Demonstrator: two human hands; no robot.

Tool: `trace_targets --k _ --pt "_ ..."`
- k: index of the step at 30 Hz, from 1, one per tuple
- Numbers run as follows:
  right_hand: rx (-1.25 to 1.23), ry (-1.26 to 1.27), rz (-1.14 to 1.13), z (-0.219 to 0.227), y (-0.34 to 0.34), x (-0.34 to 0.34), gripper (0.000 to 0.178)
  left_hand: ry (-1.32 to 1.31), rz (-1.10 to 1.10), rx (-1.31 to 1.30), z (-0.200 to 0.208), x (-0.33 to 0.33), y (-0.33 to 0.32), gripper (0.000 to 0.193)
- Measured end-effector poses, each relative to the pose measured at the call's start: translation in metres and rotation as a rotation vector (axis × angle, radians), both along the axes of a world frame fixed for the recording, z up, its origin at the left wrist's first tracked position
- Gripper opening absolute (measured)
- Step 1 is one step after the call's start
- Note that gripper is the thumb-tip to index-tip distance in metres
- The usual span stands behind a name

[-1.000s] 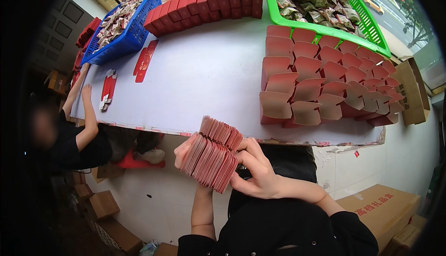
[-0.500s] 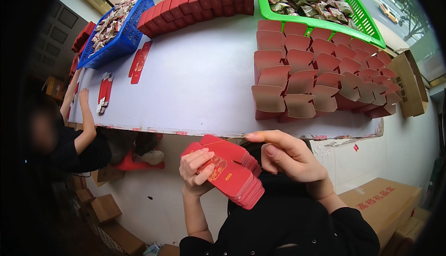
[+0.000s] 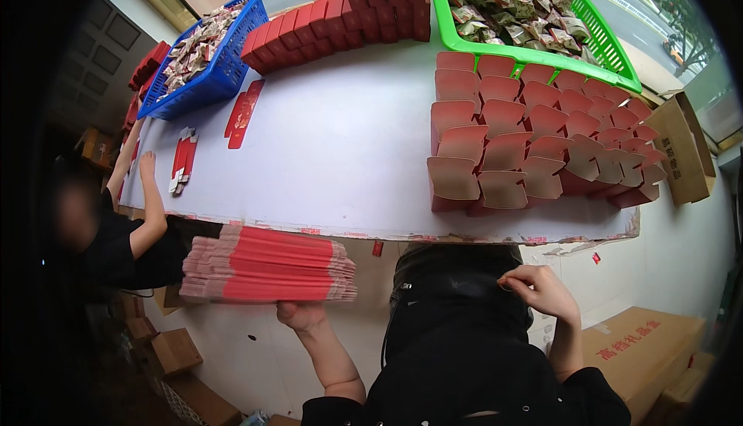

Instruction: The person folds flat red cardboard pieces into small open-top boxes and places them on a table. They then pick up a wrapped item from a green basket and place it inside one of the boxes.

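Note:
A thick stack of flat red cardboard box blanks (image 3: 271, 267) extends sideways in front of the table's near edge. My left hand (image 3: 300, 314) is closed on its lower side, with most of the fingers hidden behind the blanks. Off to the right, apart from the stack, my right hand (image 3: 546, 290) is in a pinch. A thin loop, which looks like a rubber band (image 3: 505, 285), shows at its fingertips.
The white table (image 3: 333, 140) holds rows of open red boxes (image 3: 503, 143), closed red boxes (image 3: 333, 23), loose blanks (image 3: 183, 161), and blue (image 3: 205, 85) and green (image 3: 534, 51) baskets of small packets. A co-worker's arm (image 3: 151, 201) reaches over the left end. Cartons (image 3: 631, 349) stand on the floor.
My left hand has swung the stack leftward and turned it so its layered edges show. The band stretched from the stack to my right index finger has come off; my right hand has drawn away rightward.

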State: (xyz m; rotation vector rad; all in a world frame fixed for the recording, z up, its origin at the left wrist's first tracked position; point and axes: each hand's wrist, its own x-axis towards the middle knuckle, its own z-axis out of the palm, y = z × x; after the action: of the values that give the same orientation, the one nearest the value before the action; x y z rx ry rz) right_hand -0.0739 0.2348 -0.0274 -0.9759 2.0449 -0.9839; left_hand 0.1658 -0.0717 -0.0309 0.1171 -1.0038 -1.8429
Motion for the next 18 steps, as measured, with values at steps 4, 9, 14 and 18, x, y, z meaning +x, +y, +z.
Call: trace_targets --k 4,9,14,18 --pt "0.967 0.71 -0.089 -0.058 0.102 -0.011 0.016 -0.465 0.225 0.096 0.037 -0.03 -0.001 0.061" --pt "0.84 0.624 -0.305 -0.031 0.09 -0.005 0.031 -0.747 -0.011 0.115 0.048 -0.067 -0.059 0.056" --pt "0.466 0.583 -0.168 -0.017 0.04 0.005 0.033 -0.957 -0.256 0.125 0.044 -0.101 -0.133 0.061" --pt "0.343 0.562 -0.07 0.002 0.004 0.01 0.033 -1.047 -0.289 -0.004 0.055 -0.108 -0.163 0.069"
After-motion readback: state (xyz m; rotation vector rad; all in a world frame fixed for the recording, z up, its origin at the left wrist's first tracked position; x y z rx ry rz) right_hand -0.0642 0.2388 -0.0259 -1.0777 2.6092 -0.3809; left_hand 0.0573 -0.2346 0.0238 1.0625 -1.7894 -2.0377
